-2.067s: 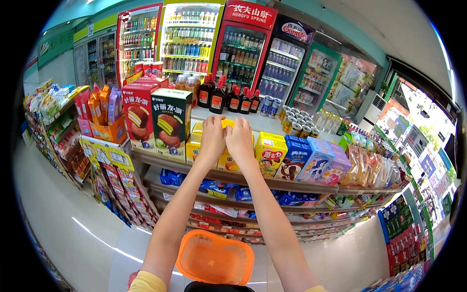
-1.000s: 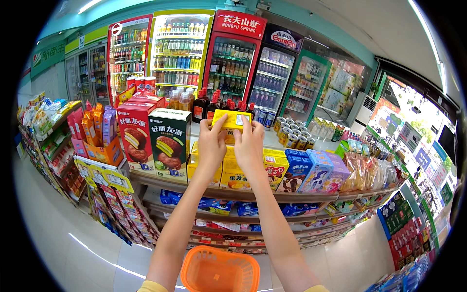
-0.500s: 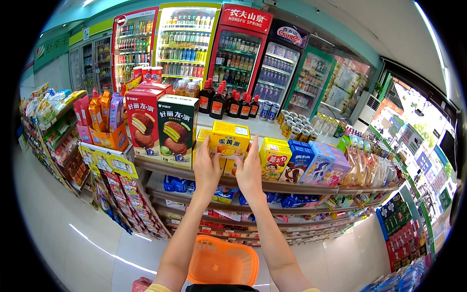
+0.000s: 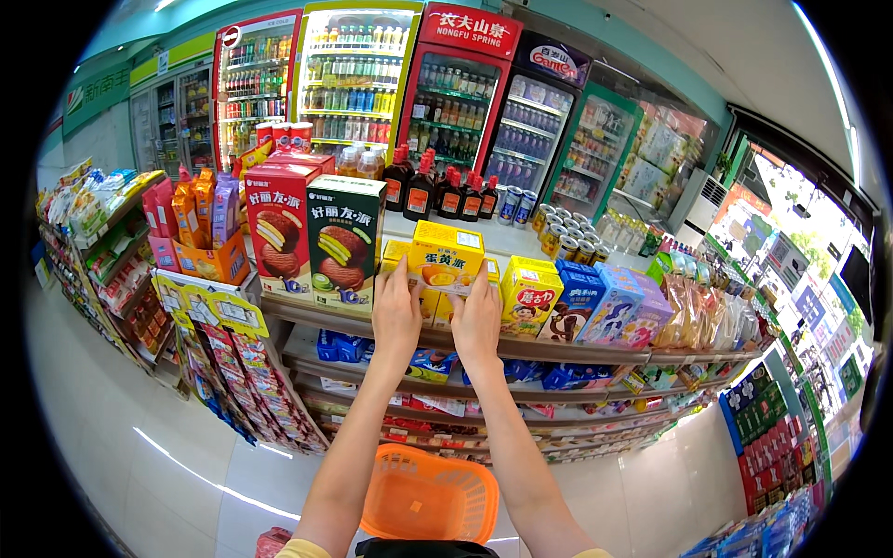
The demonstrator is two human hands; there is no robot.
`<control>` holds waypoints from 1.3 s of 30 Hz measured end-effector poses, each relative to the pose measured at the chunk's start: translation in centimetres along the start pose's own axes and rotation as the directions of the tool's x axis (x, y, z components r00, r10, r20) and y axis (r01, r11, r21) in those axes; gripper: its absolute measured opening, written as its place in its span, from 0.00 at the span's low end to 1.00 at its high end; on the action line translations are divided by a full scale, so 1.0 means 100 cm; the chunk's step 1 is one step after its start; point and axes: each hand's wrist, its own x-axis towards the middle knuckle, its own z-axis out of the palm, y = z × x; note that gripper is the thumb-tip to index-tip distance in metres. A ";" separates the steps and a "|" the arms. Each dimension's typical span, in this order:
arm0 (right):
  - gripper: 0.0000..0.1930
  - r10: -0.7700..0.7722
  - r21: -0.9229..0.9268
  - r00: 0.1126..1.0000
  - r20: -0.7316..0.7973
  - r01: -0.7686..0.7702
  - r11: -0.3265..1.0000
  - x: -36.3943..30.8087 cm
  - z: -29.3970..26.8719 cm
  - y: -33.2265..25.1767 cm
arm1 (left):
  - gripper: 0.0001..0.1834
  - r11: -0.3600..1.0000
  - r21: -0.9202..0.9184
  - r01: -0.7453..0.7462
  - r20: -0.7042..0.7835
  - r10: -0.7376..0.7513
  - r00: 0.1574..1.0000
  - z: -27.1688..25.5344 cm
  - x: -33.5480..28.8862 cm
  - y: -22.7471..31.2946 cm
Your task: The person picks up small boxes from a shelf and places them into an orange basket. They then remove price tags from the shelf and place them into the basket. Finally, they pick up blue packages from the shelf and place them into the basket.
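- Since half a second ago you have kept the yellow snack box [image 4: 447,258] at the same height in front of the shelf; a second ago it was raised higher, near the bottles.
- Your left hand [image 4: 396,314] and right hand [image 4: 477,319] both clasp its lower edge from either side.
- The box is glossy rectangular cardboard, held above the yellow boxes on the top shelf [image 4: 307,314].
- An orange plastic lattice basket [image 4: 430,496] sits below your forearms.

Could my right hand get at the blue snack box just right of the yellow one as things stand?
Probably yes. The right hand is on the yellow box, and the blue snack box stands close to its right on the same shelf edge, with nothing in front of it.
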 end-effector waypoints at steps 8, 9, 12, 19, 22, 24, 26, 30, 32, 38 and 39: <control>0.41 -0.014 -0.008 1.000 -0.025 0.014 1.000 0.000 0.002 0.002 | 0.25 0.998 -0.056 -0.008 0.010 0.009 1.000 -0.002 0.000 -0.004; 0.41 -0.009 -0.007 1.000 -0.021 0.009 1.000 -0.001 0.001 0.000 | 0.25 0.998 -0.060 -0.015 0.007 0.015 1.000 -0.003 -0.001 -0.004; 0.41 0.017 0.004 1.000 0.015 -0.017 1.000 0.001 -0.005 -0.007 | 0.25 0.997 -0.079 -0.024 0.003 0.025 1.000 -0.005 -0.001 -0.006; 0.41 0.040 0.067 0.998 0.045 -0.043 0.997 -0.002 -0.009 -0.005 | 0.27 0.997 -0.068 -0.048 0.037 0.050 0.998 -0.004 -0.003 -0.010; 0.41 0.041 0.083 0.999 0.009 -0.042 0.996 -0.010 -0.008 -0.009 | 0.32 0.988 -0.150 -0.040 0.008 0.042 0.999 -0.005 -0.010 -0.008; 0.41 -0.006 0.060 0.999 -0.052 0.009 0.998 -0.021 -0.004 -0.009 | 0.35 0.980 -0.188 -0.069 -0.018 0.067 0.998 -0.008 -0.015 -0.001; 0.41 -0.028 0.061 0.998 -0.063 0.032 0.998 -0.026 -0.002 -0.011 | 0.37 0.979 -0.179 -0.096 -0.015 0.094 0.995 -0.012 -0.020 0.003; 0.39 -0.029 0.036 0.999 -0.022 0.029 0.999 -0.027 0.000 -0.015 | 0.38 0.985 -0.128 -0.119 0.039 0.125 0.991 -0.011 -0.025 0.004; 0.38 -0.012 0.056 1.000 0.010 0.012 0.998 -0.027 -0.003 -0.015 | 0.38 0.985 -0.133 -0.114 0.044 0.121 0.992 -0.009 -0.026 0.004; 0.30 -0.176 0.146 0.981 -0.082 0.186 0.972 -0.047 -0.032 -0.018 | 0.33 0.971 -0.148 -0.190 -0.019 0.190 0.982 -0.023 -0.047 0.032; 0.29 -0.228 0.162 0.971 -0.068 0.236 0.958 -0.060 -0.043 -0.017 | 0.31 0.953 -0.160 -0.258 -0.024 0.258 0.966 -0.031 -0.057 0.040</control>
